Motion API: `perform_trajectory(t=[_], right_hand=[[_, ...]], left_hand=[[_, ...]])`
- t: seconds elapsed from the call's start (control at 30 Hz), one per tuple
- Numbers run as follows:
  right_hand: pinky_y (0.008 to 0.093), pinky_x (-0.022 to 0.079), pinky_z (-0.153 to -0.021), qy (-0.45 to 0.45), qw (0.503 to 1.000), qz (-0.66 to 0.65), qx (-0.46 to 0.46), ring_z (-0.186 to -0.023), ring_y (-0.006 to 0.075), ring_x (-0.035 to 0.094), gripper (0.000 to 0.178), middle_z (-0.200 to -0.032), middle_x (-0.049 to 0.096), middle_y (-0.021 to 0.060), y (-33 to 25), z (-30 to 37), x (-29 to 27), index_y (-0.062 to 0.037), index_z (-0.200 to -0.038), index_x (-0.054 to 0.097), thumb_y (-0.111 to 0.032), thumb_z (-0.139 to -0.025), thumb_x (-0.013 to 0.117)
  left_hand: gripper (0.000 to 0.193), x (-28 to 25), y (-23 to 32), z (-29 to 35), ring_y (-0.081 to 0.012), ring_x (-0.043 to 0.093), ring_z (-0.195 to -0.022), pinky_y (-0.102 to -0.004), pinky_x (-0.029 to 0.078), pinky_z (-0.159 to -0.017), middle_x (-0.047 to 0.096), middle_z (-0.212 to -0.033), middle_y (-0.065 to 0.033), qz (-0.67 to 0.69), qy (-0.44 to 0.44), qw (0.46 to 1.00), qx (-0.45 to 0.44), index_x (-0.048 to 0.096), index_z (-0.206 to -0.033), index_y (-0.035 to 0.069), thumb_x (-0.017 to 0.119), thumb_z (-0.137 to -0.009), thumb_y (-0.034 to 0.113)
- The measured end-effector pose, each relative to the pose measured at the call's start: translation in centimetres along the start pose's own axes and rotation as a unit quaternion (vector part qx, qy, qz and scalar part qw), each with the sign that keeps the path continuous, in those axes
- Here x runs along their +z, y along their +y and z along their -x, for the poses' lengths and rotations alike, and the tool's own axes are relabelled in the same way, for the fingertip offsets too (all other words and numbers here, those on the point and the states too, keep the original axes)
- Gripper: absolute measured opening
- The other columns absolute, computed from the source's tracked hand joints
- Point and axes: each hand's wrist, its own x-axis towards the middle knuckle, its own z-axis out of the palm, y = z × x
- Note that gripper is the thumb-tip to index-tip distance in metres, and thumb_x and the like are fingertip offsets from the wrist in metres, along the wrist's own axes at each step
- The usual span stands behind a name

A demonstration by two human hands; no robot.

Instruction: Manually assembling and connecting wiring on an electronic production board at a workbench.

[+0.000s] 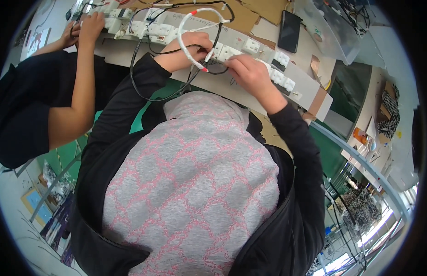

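My left hand (191, 45) is closed on a bundle of black cables, its fingertips partly hidden behind a white-wrapped loop. That wrapped length (180, 34) has red bands at its ends and arches over my left hand. A black cable (133, 69) hangs in a wide loop below the board's near edge. My right hand (250, 76) pinches the end of a short black cable (218, 72), close to the board (305, 94). Square white socket-like blocks (229, 54) stand in a row on the board, right between my hands.
On my left, a co-worker's hands (91, 28) work at the same board. A black phone (290, 31) lies beyond it, near brown cardboard (239, 16). A clear plastic bin (330, 34) with dark cables stands at the far right. A grey metal rail (356, 154) runs along the right.
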Motion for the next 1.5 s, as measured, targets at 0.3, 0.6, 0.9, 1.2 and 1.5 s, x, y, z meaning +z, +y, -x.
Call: perform_trajectory(t=[0.3,0.6,0.9,1.2,1.5], right_hand=[[0.031,0.054,-0.061,0.048,0.99,-0.037,0.125,-0.073,0.0206,0.067,0.023,-0.083,0.067,0.0035,-0.7,0.3,0.3,-0.0099,-0.088,0.068,0.001,-0.068,0.073],[0.0347,0.053,-0.064,-0.095,0.97,-0.088,0.204,-0.075,0.0265,0.067,0.01,-0.084,0.068,0.0079,-0.3,-2.4,-1.5,-0.0053,-0.086,0.064,-0.003,-0.077,0.069],[0.0418,0.05,-0.074,-0.001,0.972,0.022,0.233,-0.085,0.0326,0.061,0.031,-0.084,0.063,0.0106,0.5,-3.7,-0.8,-0.0048,-0.087,0.058,-0.017,-0.07,0.081],[0.0289,0.047,-0.066,0.073,0.891,-0.238,0.38,-0.071,0.0145,0.059,0.027,-0.075,0.061,0.0022,-8.3,2.2,0.3,-0.0024,-0.085,0.063,-0.027,-0.083,0.075],[0.0242,0.015,-0.042,0.188,0.383,-0.779,0.46,-0.048,0.0063,0.021,0.037,-0.057,0.023,-0.0071,-3.5,0.2,-6.9,-0.0178,-0.067,0.036,-0.029,-0.101,0.048]], left_hand=[[0.013,-1.5,0.2,-0.9,-0.0303,0.062,-0.079,-0.036,0.049,-0.069,0.064,-0.085,-0.0122,0.005,-0.085,0.995,-0.045,0.067,-0.086,0.002,0.069,-0.074,0.004],[0.015,-1.8,2.6,-2.6,-0.0398,0.06,-0.078,-0.0438,0.047,-0.068,0.061,-0.079,-0.02,-0.027,-0.086,0.986,-0.142,0.054,-0.086,-0.001,0.064,-0.078,0.007],[0.032,0.0,0.4,-1.7,-0.0381,0.058,-0.072,-0.0408,0.047,-0.065,0.059,-0.074,-0.0157,-0.152,0.027,0.988,-0.015,0.059,-0.088,-0.001,0.078,-0.068,0.013],[0.032,3.3,5.2,8.0,-0.0151,0.07,-0.084,-0.0249,0.058,-0.069,0.07,-0.088,-0.0111,0.589,-0.022,0.68,-0.436,0.066,-0.097,0.001,0.058,-0.099,0.031],[0.066,4.6,6.3,6.6,-0.0066,0.029,-0.058,-0.0214,0.026,-0.05,0.036,-0.075,0.0027,0.603,-0.085,0.741,-0.282,0.039,-0.142,0.003,0.041,-0.101,0.055]])
